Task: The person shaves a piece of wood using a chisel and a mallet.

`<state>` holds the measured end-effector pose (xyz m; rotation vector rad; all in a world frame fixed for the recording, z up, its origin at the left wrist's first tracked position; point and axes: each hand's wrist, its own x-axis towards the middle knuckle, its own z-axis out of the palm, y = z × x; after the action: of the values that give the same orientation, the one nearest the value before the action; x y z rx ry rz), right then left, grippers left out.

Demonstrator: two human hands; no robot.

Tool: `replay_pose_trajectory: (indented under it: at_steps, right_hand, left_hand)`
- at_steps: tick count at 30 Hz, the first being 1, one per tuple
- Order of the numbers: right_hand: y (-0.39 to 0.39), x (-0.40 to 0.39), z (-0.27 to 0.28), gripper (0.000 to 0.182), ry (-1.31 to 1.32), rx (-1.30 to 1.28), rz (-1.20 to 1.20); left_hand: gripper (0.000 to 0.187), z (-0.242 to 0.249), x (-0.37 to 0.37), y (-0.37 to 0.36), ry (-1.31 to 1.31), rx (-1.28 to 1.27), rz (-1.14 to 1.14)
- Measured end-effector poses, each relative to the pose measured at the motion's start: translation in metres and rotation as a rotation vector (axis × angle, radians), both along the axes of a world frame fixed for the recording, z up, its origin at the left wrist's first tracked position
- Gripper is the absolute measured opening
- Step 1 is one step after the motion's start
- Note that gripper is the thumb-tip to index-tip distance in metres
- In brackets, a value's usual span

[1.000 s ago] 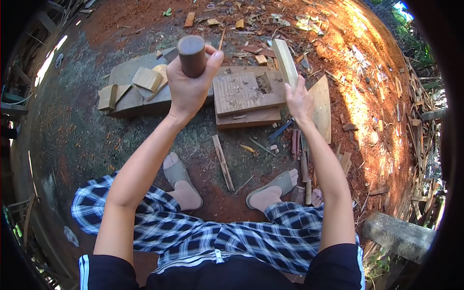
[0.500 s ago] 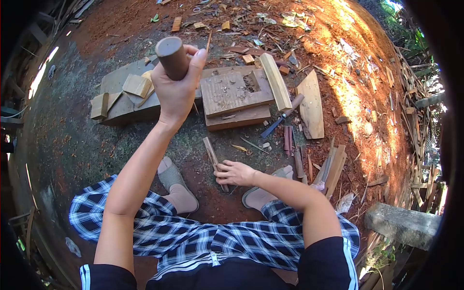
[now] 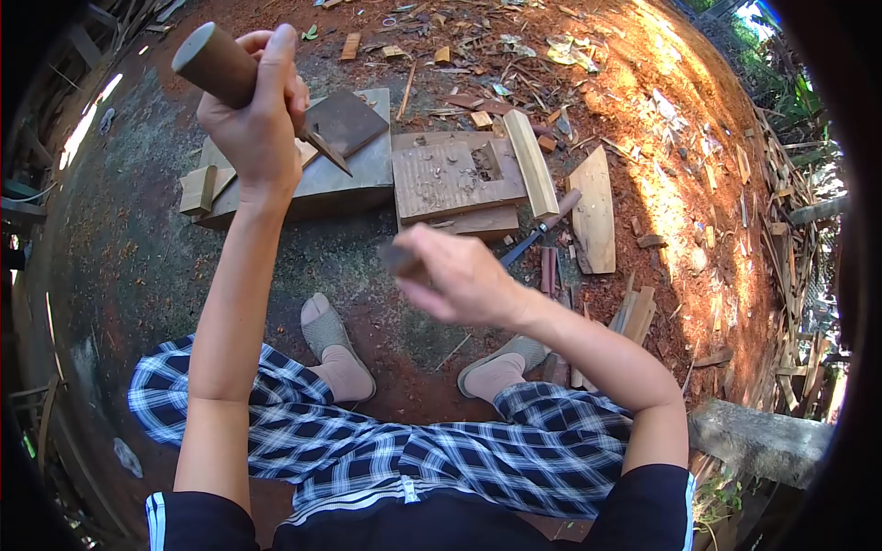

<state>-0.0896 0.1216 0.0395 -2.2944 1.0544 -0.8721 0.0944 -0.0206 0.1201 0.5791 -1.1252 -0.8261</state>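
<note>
Brown wood forms the thick cylindrical handle [image 3: 204, 57] of the pointed tool [image 3: 235, 81] raised in the left hand [image 3: 250, 138]. Through the head camera I read the left fingers as wrapped around this handle, with the thumb laid along its side. The tapered blade [image 3: 324, 151] projects from the opposite side of the fist, and its tip appears over the right half of a grey wooden block [image 3: 358, 176]; I cannot tell whether it touches anything.

I find the right hand [image 3: 464, 277] in view below the front edge of the stacked boards [image 3: 432, 188]. Its fingers are bent around a dark piece [image 3: 401, 260]; blur hides the exact grip and the shape of the piece.

Grey wooden block: a dark board [image 3: 351, 119] lies over the right half of its top, and a small pale block [image 3: 197, 190] sits at its left front corner.

Stacked boards: chips lie on the upper face, and a recess [image 3: 488, 165] opens near the right edge. A pale bar [image 3: 530, 163] lies along that edge. A knife [image 3: 563, 208] rests just beside the bar's near end. Farther right, a flat pale plank [image 3: 594, 211] lies on the ground [image 3: 119, 294].

Markings I can make out: white stripes on the black sleeves [image 3: 204, 525].
</note>
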Motion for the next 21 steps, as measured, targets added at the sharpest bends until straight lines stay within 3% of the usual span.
replay_pose_trajectory:
  at_steps: [5, 7, 8, 11, 16, 19, 21]
  right_hand:
    - [-0.091, -0.039, 0.02, 0.035, -0.212, 0.091, -0.276]
    - [-0.116, -0.052, 0.009, 0.039, -0.219, 0.071, -0.268]
    - [-0.124, -0.06, 0.004, 0.044, -0.097, 0.146, -0.269]
    - [-0.145, -0.063, -0.025, 0.046, -0.188, 0.138, -0.247]
    - [-0.137, -0.058, 0.0, 0.036, -0.134, 0.163, -0.266]
    - [-0.123, -0.05, 0.011, 0.027, -0.06, -0.007, -0.192]
    - [-0.117, -0.048, -0.013, 0.03, 0.129, -0.316, -0.07]
  left_hand:
    - [0.013, 0.016, 0.001, 0.005, 0.021, -0.045, 0.012]
    - [0.013, 0.016, 0.0, 0.007, -0.019, -0.027, -0.036]
    - [0.013, 0.014, 0.0, 0.009, -0.045, -0.017, -0.061]
    - [0.013, 0.005, -0.008, 0.013, -0.099, 0.067, -0.103]
    - [0.013, -0.008, -0.021, 0.016, -0.154, 0.124, -0.139]
    - [0.013, -0.01, -0.023, 0.012, -0.098, 0.071, -0.124]
    - [0.014, -0.009, -0.024, 0.011, -0.088, 0.079, -0.119]
